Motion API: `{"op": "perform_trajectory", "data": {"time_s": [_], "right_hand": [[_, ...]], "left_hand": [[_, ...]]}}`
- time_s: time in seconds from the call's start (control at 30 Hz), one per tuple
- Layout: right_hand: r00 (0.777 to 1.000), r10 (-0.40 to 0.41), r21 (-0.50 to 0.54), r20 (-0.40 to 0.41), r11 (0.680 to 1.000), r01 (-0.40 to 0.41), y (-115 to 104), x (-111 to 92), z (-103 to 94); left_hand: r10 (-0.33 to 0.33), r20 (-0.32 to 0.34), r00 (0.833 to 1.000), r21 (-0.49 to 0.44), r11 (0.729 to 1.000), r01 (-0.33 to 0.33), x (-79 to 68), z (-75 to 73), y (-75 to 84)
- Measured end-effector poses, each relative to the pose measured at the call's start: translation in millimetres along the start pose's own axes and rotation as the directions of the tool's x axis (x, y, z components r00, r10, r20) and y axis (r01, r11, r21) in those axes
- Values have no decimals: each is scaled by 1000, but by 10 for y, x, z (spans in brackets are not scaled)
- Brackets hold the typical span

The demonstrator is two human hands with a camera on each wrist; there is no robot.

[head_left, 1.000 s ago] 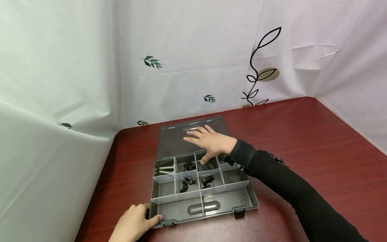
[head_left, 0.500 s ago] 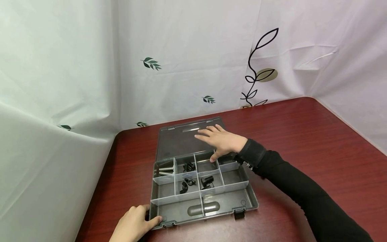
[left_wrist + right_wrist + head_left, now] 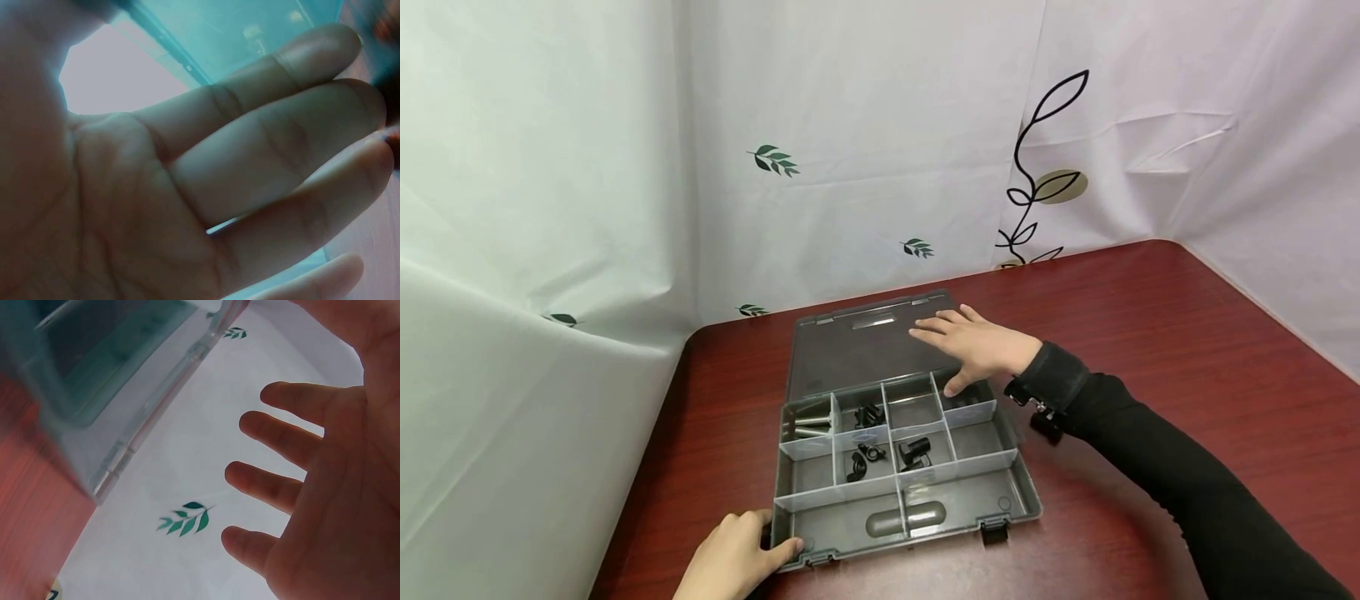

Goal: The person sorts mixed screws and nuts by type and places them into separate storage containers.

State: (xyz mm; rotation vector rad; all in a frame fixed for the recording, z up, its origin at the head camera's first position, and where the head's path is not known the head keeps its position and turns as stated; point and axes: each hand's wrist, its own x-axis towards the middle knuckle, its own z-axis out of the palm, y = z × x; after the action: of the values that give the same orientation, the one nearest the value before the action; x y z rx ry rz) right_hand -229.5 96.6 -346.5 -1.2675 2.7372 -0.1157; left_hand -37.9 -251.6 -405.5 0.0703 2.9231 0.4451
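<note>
A grey plastic compartment box [image 3: 970, 492] lies on the table with its lid [image 3: 842, 350] folded back flat. At its front left corner my left hand [image 3: 730, 550] grips the wall, thumb over the rim and fingers along the outside; the left wrist view shows those fingers [image 3: 275, 144] close up. Over the back right of the box hovers my right hand [image 3: 981, 342], fingers spread, holding nothing. In the right wrist view its fingers [image 3: 269, 487] are extended, apart from the box edge. Metal pins [image 3: 811, 427] lie in the back left compartment.
Small black parts [image 3: 869, 414] sit in a back compartment, more black pieces [image 3: 867, 458] and a black knob-like part [image 3: 914, 450] in the middle row. A dark red table [image 3: 1120, 333] surrounds the box, bounded by a white curtain [image 3: 850, 225]. A black latch [image 3: 994, 532] hangs at the front.
My right hand has moved to the right across the back of the box, fingers still spread. The left hand and the box stay in place.
</note>
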Motion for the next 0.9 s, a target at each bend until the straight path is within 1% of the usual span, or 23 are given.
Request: {"op": "perform_trajectory", "data": {"time_s": [0.27, 0.43, 0.7, 0.9], "right_hand": [[999, 39, 42, -6, 998, -39, 138, -169, 5], [997, 77, 37, -19, 996, -76, 249, -277, 16], [992, 114, 48, -49, 993, -111, 402, -472, 54], [989, 142, 63, -45, 988, -139, 480, -597, 93]], "left_hand": [[-12, 17, 1000, -1, 1000, 12, 6, 1, 5], [-11, 13, 1000, -1, 1000, 11, 6, 2, 6], [-7, 4, 1000, 1, 1000, 7, 3, -1, 14], [-11, 11, 1000, -3, 1000, 11, 11, 2, 15]]}}
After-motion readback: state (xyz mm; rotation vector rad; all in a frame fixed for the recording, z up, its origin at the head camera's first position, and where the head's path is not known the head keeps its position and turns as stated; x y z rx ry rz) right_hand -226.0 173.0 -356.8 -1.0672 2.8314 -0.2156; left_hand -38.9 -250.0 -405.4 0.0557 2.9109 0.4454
